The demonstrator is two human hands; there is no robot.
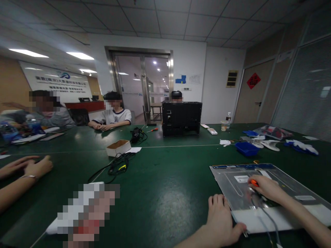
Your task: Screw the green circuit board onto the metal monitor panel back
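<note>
A flat grey display panel (227,186) with a blue circuit strip along its far edge lies on the green table at the right. My left hand (219,217) rests beside its near left corner, palm down; the thumb touches the corner. Over the panel's middle, my right hand (267,188) is closed around an orange-handled tool (254,183). The tool's tip is too blurred to make out. Grey cables (269,217) run from under the right hand across the white near edge of the panel.
Beyond the panel lie a blue tray (247,149) and gloves (302,146). A black equipment case (181,119) stands at the far side. Left of centre are an open box (118,148) and coiled black cable (119,167). Another person's hands (38,168) are at the left.
</note>
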